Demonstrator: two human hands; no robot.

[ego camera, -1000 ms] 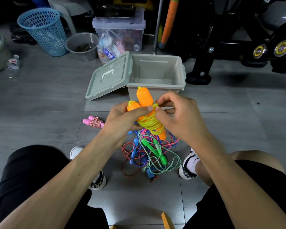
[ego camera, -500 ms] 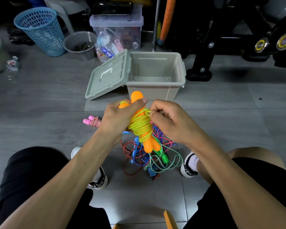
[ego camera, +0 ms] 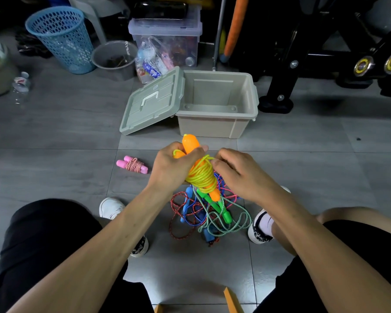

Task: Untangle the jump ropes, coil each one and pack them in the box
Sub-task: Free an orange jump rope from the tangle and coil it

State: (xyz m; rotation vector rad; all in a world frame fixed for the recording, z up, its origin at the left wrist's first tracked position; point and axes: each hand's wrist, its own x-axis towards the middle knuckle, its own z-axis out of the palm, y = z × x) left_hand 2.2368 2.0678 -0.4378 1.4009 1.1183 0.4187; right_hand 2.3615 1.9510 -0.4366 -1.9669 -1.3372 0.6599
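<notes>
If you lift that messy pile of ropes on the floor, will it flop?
Probably, yes. The tangled ropes lie in loose, thin loops, so they would likely sag and dangle. Their handles look knotted in, so the pile may come up as one clump.

I see the box (ego camera: 217, 123) standing open, its inside apparently bare. Its lid (ego camera: 151, 102) leans against its left side, blocking that approach. In front of the box lies bare floor (ego camera: 291, 159), then the tangled ropes (ego camera: 208, 213). A black frame (ego camera: 278, 96) crowds its right.

Yellow rope (ego camera: 201, 177) in both hands
</notes>
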